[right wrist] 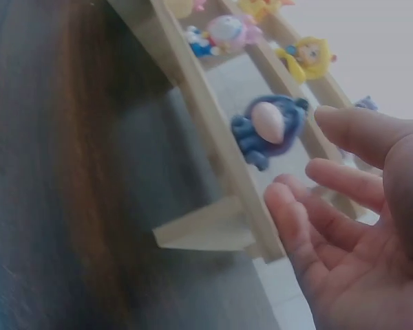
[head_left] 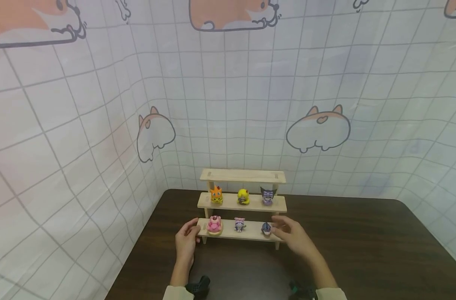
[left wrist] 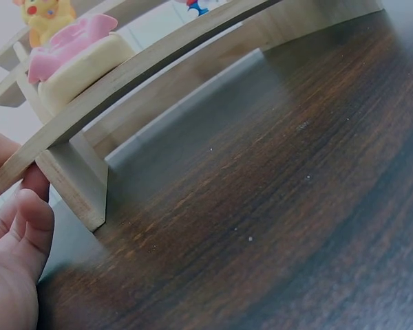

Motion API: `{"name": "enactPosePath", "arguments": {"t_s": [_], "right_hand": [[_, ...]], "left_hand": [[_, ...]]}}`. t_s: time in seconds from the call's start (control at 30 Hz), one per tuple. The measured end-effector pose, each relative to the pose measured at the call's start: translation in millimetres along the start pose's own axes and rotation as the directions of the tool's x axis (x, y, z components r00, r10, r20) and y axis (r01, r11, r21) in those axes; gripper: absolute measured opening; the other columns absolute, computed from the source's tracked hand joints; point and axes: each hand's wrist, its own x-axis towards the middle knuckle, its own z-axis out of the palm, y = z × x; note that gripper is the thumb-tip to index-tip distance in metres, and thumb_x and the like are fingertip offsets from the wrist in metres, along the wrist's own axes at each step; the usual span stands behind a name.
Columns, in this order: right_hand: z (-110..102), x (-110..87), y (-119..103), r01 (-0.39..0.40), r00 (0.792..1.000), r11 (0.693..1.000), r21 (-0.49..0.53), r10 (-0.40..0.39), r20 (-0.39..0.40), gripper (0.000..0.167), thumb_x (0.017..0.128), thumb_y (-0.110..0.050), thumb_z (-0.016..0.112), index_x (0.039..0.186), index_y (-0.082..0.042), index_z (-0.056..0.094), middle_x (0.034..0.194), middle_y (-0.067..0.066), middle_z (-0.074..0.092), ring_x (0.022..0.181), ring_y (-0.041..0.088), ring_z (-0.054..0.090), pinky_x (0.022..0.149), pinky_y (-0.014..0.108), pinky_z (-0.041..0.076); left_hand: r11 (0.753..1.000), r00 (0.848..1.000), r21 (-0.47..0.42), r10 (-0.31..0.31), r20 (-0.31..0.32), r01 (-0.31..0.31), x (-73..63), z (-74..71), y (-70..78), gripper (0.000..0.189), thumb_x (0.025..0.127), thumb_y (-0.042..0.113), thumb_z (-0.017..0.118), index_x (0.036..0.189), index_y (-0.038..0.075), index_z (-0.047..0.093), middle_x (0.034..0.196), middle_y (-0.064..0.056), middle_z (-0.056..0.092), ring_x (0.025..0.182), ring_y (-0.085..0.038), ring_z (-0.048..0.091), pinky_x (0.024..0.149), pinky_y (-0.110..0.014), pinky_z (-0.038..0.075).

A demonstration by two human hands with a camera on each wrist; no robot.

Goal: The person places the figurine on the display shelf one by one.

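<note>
A light wooden display stand (head_left: pixel 246 175) with three stepped shelves stands on the dark table. My left hand (head_left: pixel 186 239) pinches the left end of its lowest shelf, fingers above and below the board in the left wrist view. My right hand (right wrist: pixel 358 213) is at the shelf's right end, fingers loosely bent, a fingertip by the board's edge. Just beside it sits a dark blue figurine (right wrist: pixel 272 130), with a gap to the thumb. The lowest shelf also bears a pink figurine (head_left: pixel 214 225) and a purple-and-pink one (head_left: pixel 240 225).
On the middle shelf stand an orange figurine (head_left: pixel 216 195), a yellow figurine (head_left: pixel 243 196) and a dark purple one (head_left: pixel 267 196). A white checked cloth (head_left: pixel 235 104) with dog drawings hangs behind and at the sides. The brown table (head_left: pixel 362 246) extends right.
</note>
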Motion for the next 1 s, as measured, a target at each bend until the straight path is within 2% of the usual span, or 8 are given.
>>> {"name": "enactPosePath", "arguments": {"t_s": [0.13,0.3,0.53,0.77,0.9,1.0], "right_hand": [[-11.0,-1.9,-0.3,0.019,1.000,0.999,0.037,-0.019,0.004,0.044,0.098,-0.024,0.069,0.137,-0.006,0.060,0.118,0.016,0.067,0.096,0.019,0.065,0.075,0.029,0.055],[-19.1,-3.0,-0.3,0.020,1.000,0.999,0.031,-0.020,0.000,0.046,0.098,-0.026,0.068,0.139,-0.005,0.059,0.113,0.014,0.067,0.090,0.016,0.064,0.074,0.030,0.055],[-23.1,-5.8,0.0,0.024,1.000,0.999,0.034,-0.023,-0.018,0.047,0.099,-0.024,0.067,0.140,-0.004,0.057,0.117,0.015,0.068,0.103,0.022,0.065,0.083,0.032,0.054],[-35.0,-5.4,1.9,0.025,0.999,0.998,0.061,-0.023,-0.037,0.045,0.100,-0.029,0.066,0.140,-0.009,0.058,0.120,0.017,0.066,0.104,0.027,0.066,0.083,0.036,0.054],[-49.4,-9.1,0.7,0.033,0.998,0.997,0.068,-0.030,-0.048,0.048,0.101,-0.030,0.064,0.142,-0.006,0.055,0.125,0.021,0.064,0.106,0.027,0.066,0.086,0.036,0.056],[-61.1,-13.6,2.3,0.034,0.997,0.998,0.058,-0.029,-0.076,0.048,0.102,-0.031,0.063,0.143,-0.006,0.054,0.127,0.021,0.065,0.104,0.018,0.067,0.087,0.033,0.056]], "left_hand": [[1.000,1.000,0.008,-0.006,0.005,0.006,0.8,1.6,0.0,0.033,0.095,0.006,0.065,0.128,0.003,0.070,0.095,-0.001,0.071,0.064,-0.009,0.054,0.056,-0.021,0.048],[1.000,1.000,0.005,-0.001,0.009,0.001,2.7,3.3,0.6,0.033,0.095,0.006,0.065,0.127,0.003,0.070,0.096,-0.002,0.072,0.064,-0.009,0.054,0.056,-0.021,0.048],[1.000,1.000,0.007,-0.001,0.003,0.001,2.9,-2.7,-4.2,0.032,0.095,0.005,0.065,0.127,0.000,0.069,0.094,-0.002,0.071,0.062,-0.009,0.054,0.055,-0.022,0.048],[1.000,1.000,0.012,-0.011,-0.006,0.011,4.9,-4.9,-5.4,0.033,0.095,0.006,0.065,0.127,0.002,0.069,0.090,0.001,0.069,0.062,-0.009,0.054,0.056,-0.022,0.049],[1.000,1.000,0.002,0.003,-0.015,-0.003,6.4,-2.6,-5.6,0.031,0.095,0.008,0.066,0.126,0.000,0.070,0.097,-0.004,0.071,0.067,-0.009,0.057,0.058,-0.022,0.051],[0.999,0.999,0.033,0.033,-0.018,-0.033,6.0,-1.9,-2.5,0.030,0.097,0.010,0.066,0.125,0.001,0.070,0.107,-0.010,0.070,0.078,-0.009,0.061,0.064,-0.022,0.054]]}}
